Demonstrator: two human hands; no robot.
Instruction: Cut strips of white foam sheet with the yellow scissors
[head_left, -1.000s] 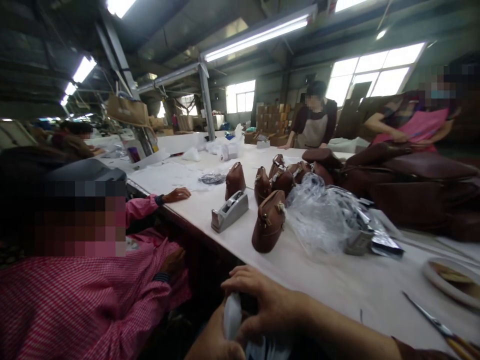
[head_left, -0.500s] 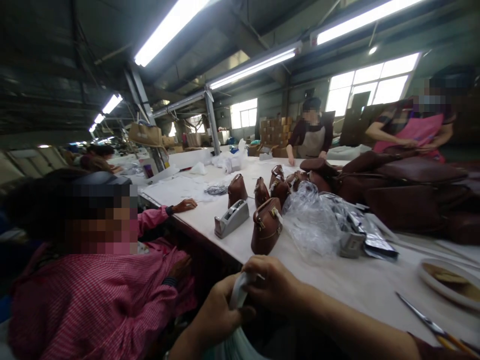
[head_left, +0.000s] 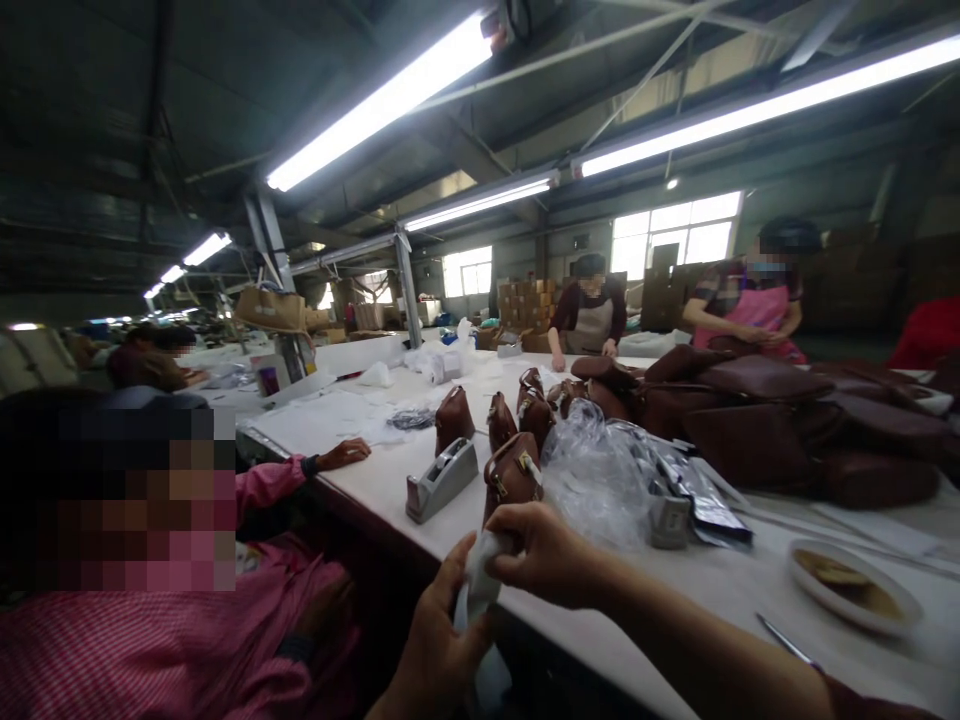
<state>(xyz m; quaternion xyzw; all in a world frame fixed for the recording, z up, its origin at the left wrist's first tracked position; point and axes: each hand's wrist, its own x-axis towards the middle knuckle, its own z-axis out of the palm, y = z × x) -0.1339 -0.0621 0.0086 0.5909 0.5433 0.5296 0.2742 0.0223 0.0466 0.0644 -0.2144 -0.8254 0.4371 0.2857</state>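
Both hands pinch one white plastic bag (head_left: 474, 590) at the near desk (head_left: 735, 585) edge: left hand (head_left: 439, 645) below, right hand (head_left: 544, 555) above-right. Bag's long axis runs near-vertical between grips. Small brown pouch (head_left: 512, 478) just beyond the right hand.

I see a soft white bag (head_left: 474, 592), crumpled and hanging limp, pinched at its top between my right hand (head_left: 546, 556) above and my left hand (head_left: 439, 650) just below, its lower part trailing downward.
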